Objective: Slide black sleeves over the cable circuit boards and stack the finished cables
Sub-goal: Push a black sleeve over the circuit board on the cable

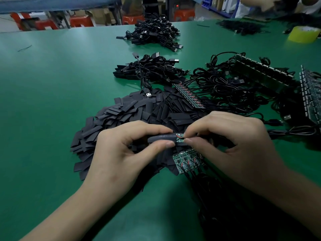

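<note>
My left hand [121, 150] pinches a black sleeve [161, 138] between thumb and forefinger. My right hand [231, 143] pinches the small green circuit board [179, 137] at the sleeve's right end; most of the board is inside the sleeve. Under my hands lies a broad heap of loose black sleeves [132, 112]. A short strip of bare green boards [186, 160] with black cables lies just below my fingers. A stack of sleeved cables [149, 70] sits beyond the heap.
A larger pile of cables [156, 31] lies farther back on the green table [52, 84]. Tangled cables with board strips [251, 79] fill the right side. A yellow tape roll [303, 34] stands at the far right, near another person's arm.
</note>
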The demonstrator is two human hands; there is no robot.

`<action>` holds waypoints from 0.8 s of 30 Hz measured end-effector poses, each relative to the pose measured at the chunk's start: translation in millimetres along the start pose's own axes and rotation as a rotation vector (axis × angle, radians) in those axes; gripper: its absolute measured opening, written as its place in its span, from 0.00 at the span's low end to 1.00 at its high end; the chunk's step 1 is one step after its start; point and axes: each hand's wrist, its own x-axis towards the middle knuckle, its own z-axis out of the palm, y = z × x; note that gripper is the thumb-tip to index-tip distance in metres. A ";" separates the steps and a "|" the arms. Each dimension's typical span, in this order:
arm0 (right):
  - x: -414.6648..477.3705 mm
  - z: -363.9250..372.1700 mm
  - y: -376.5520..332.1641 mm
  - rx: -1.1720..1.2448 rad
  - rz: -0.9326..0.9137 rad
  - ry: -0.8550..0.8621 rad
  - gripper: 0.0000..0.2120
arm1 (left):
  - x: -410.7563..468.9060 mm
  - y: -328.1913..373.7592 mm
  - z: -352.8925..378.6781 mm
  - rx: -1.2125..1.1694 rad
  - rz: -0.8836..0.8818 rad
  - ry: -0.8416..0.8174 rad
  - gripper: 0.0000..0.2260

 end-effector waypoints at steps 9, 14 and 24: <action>0.6 0.9 -2.8 0.014 0.019 0.004 0.03 | -0.8 1.3 2.7 -0.005 0.013 0.017 0.08; -0.4 -0.7 -1.6 0.007 -0.025 0.004 0.03 | -0.6 0.9 2.1 -0.042 0.001 0.007 0.08; -1.4 0.6 1.3 -0.026 -0.062 -0.003 0.03 | -0.2 -0.5 2.2 -0.043 0.000 -0.031 0.08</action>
